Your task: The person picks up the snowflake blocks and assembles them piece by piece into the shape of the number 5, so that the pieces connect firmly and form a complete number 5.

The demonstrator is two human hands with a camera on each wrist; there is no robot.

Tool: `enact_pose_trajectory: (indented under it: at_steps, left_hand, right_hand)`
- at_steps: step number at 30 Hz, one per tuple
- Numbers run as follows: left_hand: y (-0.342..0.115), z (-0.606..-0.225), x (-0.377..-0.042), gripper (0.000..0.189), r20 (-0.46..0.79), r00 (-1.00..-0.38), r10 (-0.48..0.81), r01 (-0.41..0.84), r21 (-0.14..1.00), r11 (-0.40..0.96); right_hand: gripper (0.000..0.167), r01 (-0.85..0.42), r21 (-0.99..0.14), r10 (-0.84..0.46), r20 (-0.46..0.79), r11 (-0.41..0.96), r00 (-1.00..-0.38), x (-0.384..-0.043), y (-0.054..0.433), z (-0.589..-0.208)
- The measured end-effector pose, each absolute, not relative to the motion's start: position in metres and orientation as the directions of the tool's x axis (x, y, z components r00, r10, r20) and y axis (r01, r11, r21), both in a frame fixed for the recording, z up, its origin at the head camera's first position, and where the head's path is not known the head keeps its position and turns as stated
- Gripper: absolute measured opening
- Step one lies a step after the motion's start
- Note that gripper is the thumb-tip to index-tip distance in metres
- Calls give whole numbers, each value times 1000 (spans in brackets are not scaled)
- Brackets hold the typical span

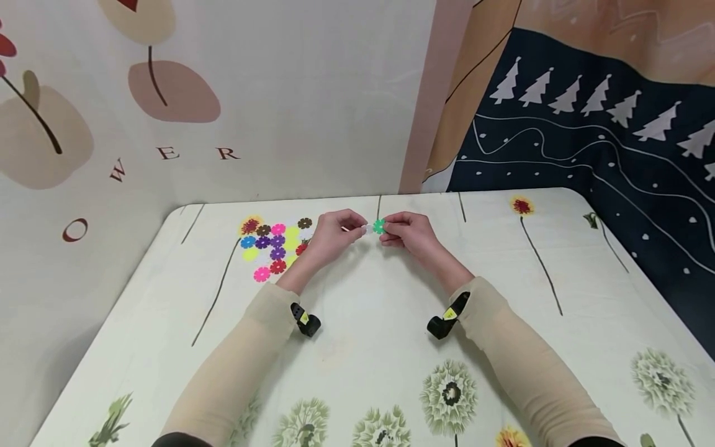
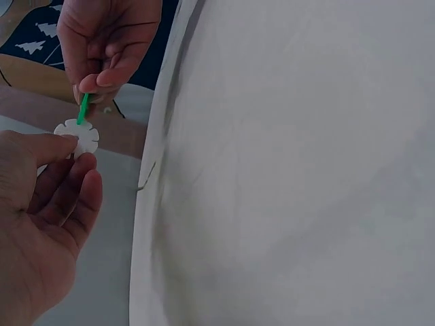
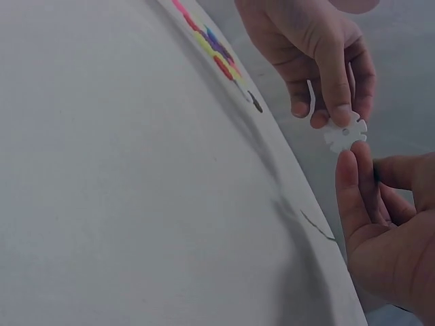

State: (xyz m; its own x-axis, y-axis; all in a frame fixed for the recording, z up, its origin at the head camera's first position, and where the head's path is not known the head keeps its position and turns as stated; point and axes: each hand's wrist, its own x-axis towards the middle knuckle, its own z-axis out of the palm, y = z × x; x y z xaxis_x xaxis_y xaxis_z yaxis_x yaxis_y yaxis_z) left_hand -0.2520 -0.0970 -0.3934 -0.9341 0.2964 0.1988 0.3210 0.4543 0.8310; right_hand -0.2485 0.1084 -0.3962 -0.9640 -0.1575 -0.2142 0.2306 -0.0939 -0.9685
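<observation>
Over the far part of the table, my left hand (image 1: 332,237) pinches a white notched plastic disc (image 2: 86,138), shaped like a flower, between thumb and fingertips. Facing it, my right hand (image 1: 413,234) pinches a similar green disc (image 1: 379,226) by its edge. The left wrist view shows the green disc (image 2: 83,110) edge-on, its lower end meeting the rim of the white one at an angle. How deep the two notches sit in each other cannot be told. Fingers hide the white disc's lower part. In the right wrist view the white disc (image 3: 346,133) shows a small centre hole.
To the left of my left hand lies a flat group of several coloured discs (image 1: 277,241), among them pink, purple, yellow, red, blue and brown. A printed floral cloth (image 1: 368,347) covers the table. Behind its far edge hangs a patterned curtain (image 1: 313,124).
</observation>
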Motion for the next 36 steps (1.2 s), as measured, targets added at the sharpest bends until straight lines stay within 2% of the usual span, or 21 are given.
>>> enact_pose_trajectory:
  at_steps: [22,36]
  left_hand:
    - [-94,-388,-251,7,253,-917,310,365,845,390]
    - [-95,-384,-249,5,270,-914,303,376,845,380]
  right_hand:
    - [26,271,-943,-152,-244,-195,-958,-239,112,-391]
    - [26,293,-934,-150,-266,-204,-952,-239,107,-384]
